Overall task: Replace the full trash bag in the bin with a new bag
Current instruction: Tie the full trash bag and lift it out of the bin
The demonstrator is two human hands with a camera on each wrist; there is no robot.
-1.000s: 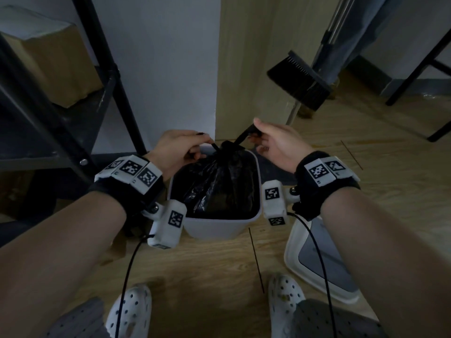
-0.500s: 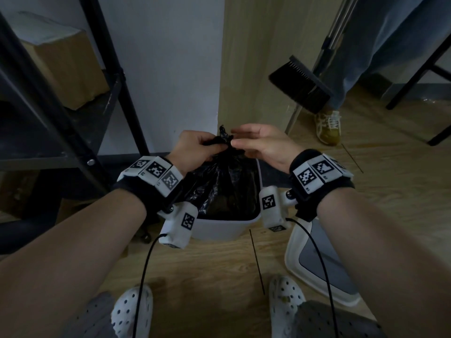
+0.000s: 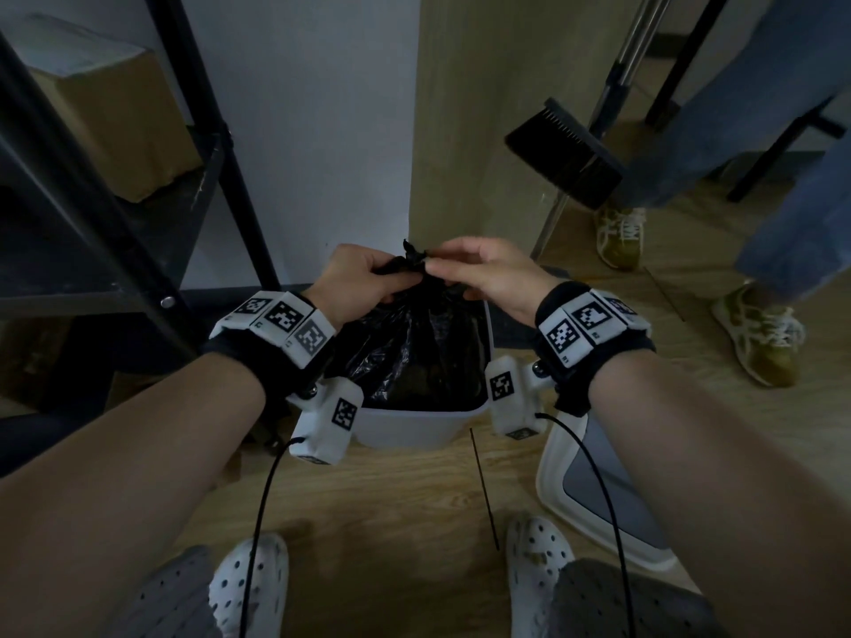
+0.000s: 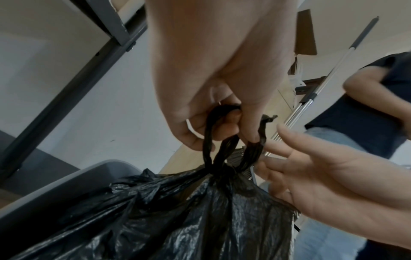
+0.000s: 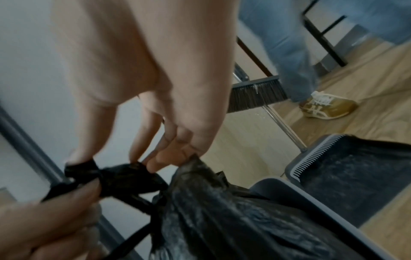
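A full black trash bag point(image 3: 414, 356) sits in the pale grey bin point(image 3: 405, 428) on the wooden floor. Its top is gathered into twisted ties point(image 3: 413, 259) above the bin. My left hand point(image 3: 391, 274) grips the tie loops; in the left wrist view its fingers point(image 4: 224, 123) curl round the black strips point(image 4: 213, 140). My right hand point(image 3: 437, 267) meets it from the right and pinches a tie end. In the right wrist view its thumb and fingertips point(image 5: 160, 159) close on the black strip point(image 5: 124, 177). The bag's lower part is hidden inside the bin.
The bin lid point(image 3: 594, 495) lies on the floor to the right. A broom point(image 3: 566, 154) and dustpan point(image 5: 347, 168) stand behind the bin. Another person's legs and sneakers point(image 3: 621, 237) are at the right. A black shelf point(image 3: 138, 250) with a cardboard box point(image 3: 106, 126) stands left.
My hands, apart and pulling the tie ends a second ago, have come together over the bag's gathered top. The other person's sneakers have come into view at the right.
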